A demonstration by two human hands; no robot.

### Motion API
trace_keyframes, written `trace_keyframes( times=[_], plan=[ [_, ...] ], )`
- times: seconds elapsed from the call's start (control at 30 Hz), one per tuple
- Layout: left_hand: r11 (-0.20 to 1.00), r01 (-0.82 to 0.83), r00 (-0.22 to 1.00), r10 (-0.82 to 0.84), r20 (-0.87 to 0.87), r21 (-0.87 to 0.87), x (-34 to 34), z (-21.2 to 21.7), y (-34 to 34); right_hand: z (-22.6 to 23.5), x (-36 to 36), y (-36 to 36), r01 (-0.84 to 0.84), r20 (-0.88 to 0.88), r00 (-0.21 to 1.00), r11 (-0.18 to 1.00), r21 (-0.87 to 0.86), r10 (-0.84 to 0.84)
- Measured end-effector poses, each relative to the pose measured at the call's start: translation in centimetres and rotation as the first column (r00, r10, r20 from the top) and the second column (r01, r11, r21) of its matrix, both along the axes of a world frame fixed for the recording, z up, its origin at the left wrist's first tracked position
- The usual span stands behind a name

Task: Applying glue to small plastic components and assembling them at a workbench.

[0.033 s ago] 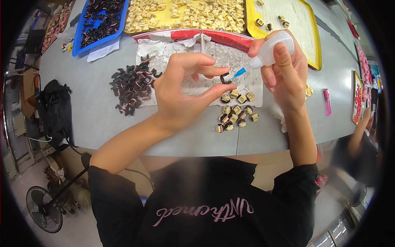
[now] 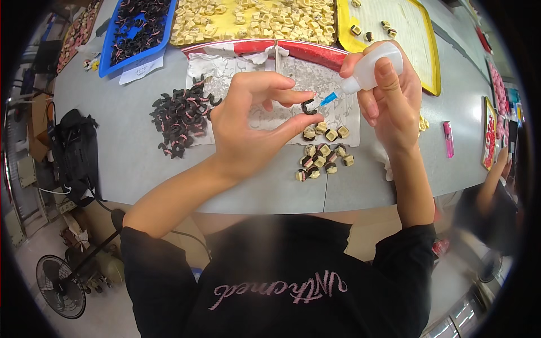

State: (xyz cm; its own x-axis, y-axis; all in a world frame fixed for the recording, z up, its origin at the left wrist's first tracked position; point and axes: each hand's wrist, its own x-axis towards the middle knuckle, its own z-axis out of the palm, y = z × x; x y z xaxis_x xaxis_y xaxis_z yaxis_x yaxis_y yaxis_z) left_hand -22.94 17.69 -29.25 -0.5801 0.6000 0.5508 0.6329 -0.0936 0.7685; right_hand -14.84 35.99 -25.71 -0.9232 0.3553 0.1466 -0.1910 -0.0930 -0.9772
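Observation:
Between the thumb and forefinger of my left hand (image 2: 242,121) is a small black C-shaped piece (image 2: 307,107), its opening toward the right. My right hand (image 2: 394,101) grips a translucent white squeeze bottle (image 2: 375,66), tilted down to the left. Its blue needle tip (image 2: 328,99) points at the black piece, at or very near its opening; whether they touch I cannot tell. Below my fingers lies a group of small cream square pieces joined with black ones (image 2: 319,160). Left of my left hand is a heap of loose black curved pieces with pink edges (image 2: 180,118).
A blue tray (image 2: 105,62) of black pieces stands far left. Beside it, a yellow tray (image 2: 234,23) holds many cream pieces; another yellow-rimmed tray (image 2: 435,67) has a few joined ones. Stained white paper (image 2: 332,70) covers the table's middle. A pink pen-like object (image 2: 448,139) lies at right.

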Motion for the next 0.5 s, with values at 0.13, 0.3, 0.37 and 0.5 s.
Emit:
trace_keyframes(
  times=[0.13, 0.3, 0.37, 0.5],
  plan=[
    [1.000, -0.006, 1.000, 0.006, -0.005, 0.008, -0.05, -0.02, 0.08, -0.11, -0.09, 0.18, 0.008, -0.015, 1.000, 1.000, 0.004, -0.008],
    [1.000, -0.005, 1.000, 0.005, -0.016, 0.023, 0.04, -0.06, 0.06, -0.08, 0.03, 0.33, 0.012, -0.036, 0.999, 1.000, 0.010, -0.012],
    [1.000, 0.001, 1.000, 0.000, -0.019, 0.025, -0.02, -0.10, 0.05, -0.04, 0.03, 0.33, 0.007, -0.035, 0.999, 1.000, -0.005, -0.007],
    [1.000, 0.003, 1.000, -0.003, -0.017, 0.026, -0.09, -0.14, 0.05, -0.10, -0.05, 0.42, 0.013, -0.037, 0.999, 1.000, -0.009, -0.013]
  ],
)
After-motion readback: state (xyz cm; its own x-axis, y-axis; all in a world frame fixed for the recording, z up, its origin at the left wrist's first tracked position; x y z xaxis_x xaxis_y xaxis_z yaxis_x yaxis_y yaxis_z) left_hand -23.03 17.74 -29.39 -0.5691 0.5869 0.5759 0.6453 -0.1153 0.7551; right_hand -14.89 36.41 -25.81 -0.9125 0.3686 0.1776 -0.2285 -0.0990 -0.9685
